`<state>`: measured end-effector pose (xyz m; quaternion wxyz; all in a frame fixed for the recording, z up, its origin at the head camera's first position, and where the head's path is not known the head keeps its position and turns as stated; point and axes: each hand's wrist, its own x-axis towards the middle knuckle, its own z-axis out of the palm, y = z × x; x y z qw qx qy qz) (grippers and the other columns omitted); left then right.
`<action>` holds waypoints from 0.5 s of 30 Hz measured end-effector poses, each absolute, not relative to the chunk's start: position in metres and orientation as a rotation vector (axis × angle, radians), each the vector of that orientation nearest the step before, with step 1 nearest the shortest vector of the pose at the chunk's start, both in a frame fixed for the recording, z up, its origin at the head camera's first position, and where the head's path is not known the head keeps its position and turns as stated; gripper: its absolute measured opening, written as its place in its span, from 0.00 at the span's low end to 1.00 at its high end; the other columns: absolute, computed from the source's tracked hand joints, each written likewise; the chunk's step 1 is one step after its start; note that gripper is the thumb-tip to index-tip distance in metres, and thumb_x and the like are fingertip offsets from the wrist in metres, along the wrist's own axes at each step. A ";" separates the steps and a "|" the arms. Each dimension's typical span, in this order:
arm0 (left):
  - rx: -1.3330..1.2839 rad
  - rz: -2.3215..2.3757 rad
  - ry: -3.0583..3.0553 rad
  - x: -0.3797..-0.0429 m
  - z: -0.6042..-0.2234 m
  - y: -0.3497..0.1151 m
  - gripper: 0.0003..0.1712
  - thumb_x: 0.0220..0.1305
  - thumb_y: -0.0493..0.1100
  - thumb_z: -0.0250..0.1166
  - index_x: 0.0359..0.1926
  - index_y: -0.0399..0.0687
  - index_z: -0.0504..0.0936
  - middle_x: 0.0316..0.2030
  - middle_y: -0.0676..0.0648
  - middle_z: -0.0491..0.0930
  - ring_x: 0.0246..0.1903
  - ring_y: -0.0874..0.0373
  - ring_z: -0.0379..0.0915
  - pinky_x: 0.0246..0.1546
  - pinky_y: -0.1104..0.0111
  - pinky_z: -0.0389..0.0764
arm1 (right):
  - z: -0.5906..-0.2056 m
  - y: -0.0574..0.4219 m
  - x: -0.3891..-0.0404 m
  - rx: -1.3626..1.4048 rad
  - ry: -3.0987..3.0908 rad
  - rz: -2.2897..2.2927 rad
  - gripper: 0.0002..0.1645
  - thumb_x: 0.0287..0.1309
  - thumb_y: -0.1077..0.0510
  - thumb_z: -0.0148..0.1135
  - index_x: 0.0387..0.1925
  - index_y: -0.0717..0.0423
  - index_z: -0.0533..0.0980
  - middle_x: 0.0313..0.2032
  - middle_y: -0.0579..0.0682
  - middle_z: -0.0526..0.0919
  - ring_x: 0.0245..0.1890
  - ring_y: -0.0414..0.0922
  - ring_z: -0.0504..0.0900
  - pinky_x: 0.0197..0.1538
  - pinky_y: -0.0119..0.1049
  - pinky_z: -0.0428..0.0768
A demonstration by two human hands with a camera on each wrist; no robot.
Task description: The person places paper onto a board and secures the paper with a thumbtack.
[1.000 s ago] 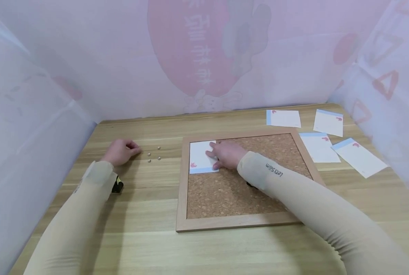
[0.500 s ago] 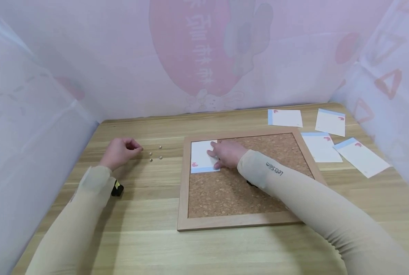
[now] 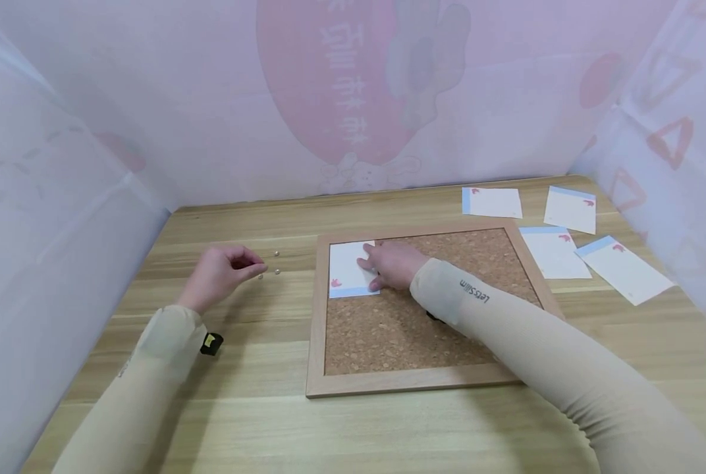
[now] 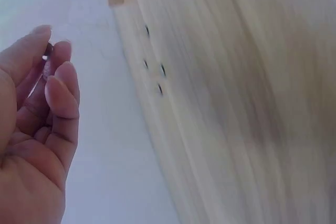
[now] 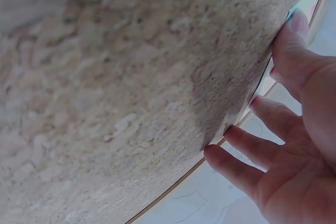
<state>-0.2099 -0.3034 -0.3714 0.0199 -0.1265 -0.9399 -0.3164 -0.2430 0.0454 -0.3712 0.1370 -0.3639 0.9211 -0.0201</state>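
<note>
Pink-printed white sheeting (image 3: 205,112) hung behind a pale wood-grained surface (image 3: 258,368), where a rectangular cork board with a light wooden frame (image 3: 400,336) lay flat. In its far-left corner sat a white paper card with a blue strip (image 3: 346,263), the strip nearest the person. To my eye the step in hand was fixing that card: one hand steadied it while the other readied a fastener. The next move, I judged, called for carrying that fastener across and pressing it through the card into the cork. The left hand (image 3: 219,273) was nearly closed, thumb and fingertips pinching a small dark tack (image 4: 48,50), just beside the loose, tiny metallic tacks (image 3: 278,271). The right hand (image 3: 396,264) was open, fingers spread and touching the card's right edge, gripping nothing that I could see.
</note>
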 end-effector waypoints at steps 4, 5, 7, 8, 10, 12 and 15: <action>-0.394 -1.051 -2.933 -0.201 -0.371 -0.290 0.09 0.61 0.48 0.72 0.34 0.48 0.88 0.30 0.44 0.85 0.29 0.45 0.78 0.25 0.70 0.77 | -0.372 0.045 -0.243 -1.030 2.664 -0.070 0.42 0.60 0.42 0.63 0.72 0.50 0.64 0.73 0.59 0.58 0.69 0.59 0.64 0.68 0.50 0.65; -0.391 -1.075 -2.939 -0.199 -0.371 -0.287 0.09 0.61 0.48 0.72 0.34 0.48 0.88 0.31 0.44 0.86 0.30 0.44 0.78 0.26 0.69 0.77 | -0.372 0.046 -0.243 -1.025 2.665 -0.074 0.42 0.60 0.42 0.63 0.72 0.50 0.64 0.73 0.59 0.58 0.69 0.59 0.64 0.68 0.50 0.65; -0.384 -1.129 -2.950 -0.195 -0.371 -0.280 0.09 0.62 0.48 0.71 0.35 0.48 0.88 0.31 0.44 0.86 0.31 0.43 0.79 0.28 0.67 0.79 | -0.372 0.046 -0.243 -1.018 2.664 -0.083 0.42 0.60 0.42 0.63 0.72 0.51 0.64 0.74 0.58 0.58 0.69 0.59 0.63 0.69 0.50 0.64; -0.385 -1.153 -2.956 -0.193 -0.370 -0.277 0.10 0.63 0.49 0.70 0.35 0.47 0.88 0.31 0.44 0.86 0.32 0.43 0.79 0.29 0.66 0.79 | -0.373 0.046 -0.243 -1.016 2.664 -0.087 0.42 0.60 0.42 0.63 0.72 0.51 0.64 0.74 0.58 0.58 0.69 0.59 0.63 0.69 0.50 0.64; -0.398 -1.196 -2.961 -0.188 -0.369 -0.270 0.11 0.64 0.48 0.69 0.36 0.45 0.87 0.31 0.45 0.85 0.33 0.43 0.79 0.32 0.62 0.81 | -0.372 0.046 -0.243 -1.016 2.663 -0.092 0.42 0.60 0.43 0.63 0.72 0.51 0.64 0.74 0.58 0.58 0.70 0.59 0.62 0.69 0.50 0.64; -0.418 -1.237 -2.960 -0.183 -0.368 -0.264 0.11 0.65 0.46 0.68 0.36 0.42 0.86 0.30 0.47 0.85 0.34 0.43 0.80 0.34 0.58 0.82 | -0.372 0.046 -0.242 -1.015 2.661 -0.096 0.41 0.61 0.43 0.63 0.72 0.50 0.64 0.74 0.58 0.57 0.70 0.59 0.62 0.69 0.50 0.63; -0.469 -1.314 -2.933 -0.175 -0.366 -0.254 0.09 0.66 0.42 0.68 0.37 0.39 0.86 0.28 0.50 0.85 0.34 0.43 0.80 0.35 0.56 0.82 | -0.371 0.046 -0.242 -1.015 2.656 -0.098 0.41 0.61 0.43 0.63 0.72 0.49 0.64 0.74 0.58 0.57 0.70 0.59 0.61 0.70 0.50 0.63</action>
